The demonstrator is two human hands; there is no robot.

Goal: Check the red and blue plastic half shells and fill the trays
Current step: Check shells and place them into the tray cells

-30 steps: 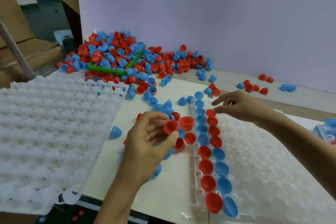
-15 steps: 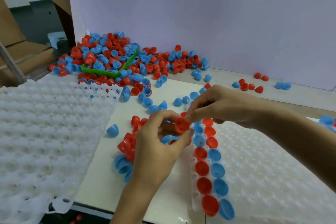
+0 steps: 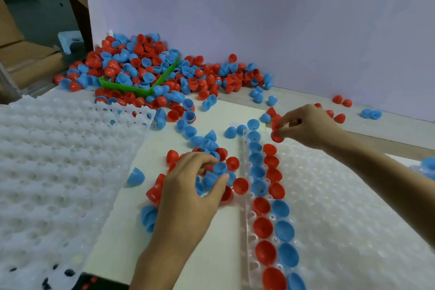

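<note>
Head view: right hand (image 3: 310,127) at far end of right tray (image 3: 353,207), fingers pinching a red half shell (image 3: 276,135) just above the second column. Left hand (image 3: 188,190) down on loose shells (image 3: 219,172) on worktop (image 3: 131,231) between trays, fingers curled around blue ones. Two filled columns along tray's left edge, blue and red. Left tray (image 3: 54,172) mostly unfilled. Big mixed pile (image 3: 141,70) over a green basket (image 3: 138,90) far left.
</note>
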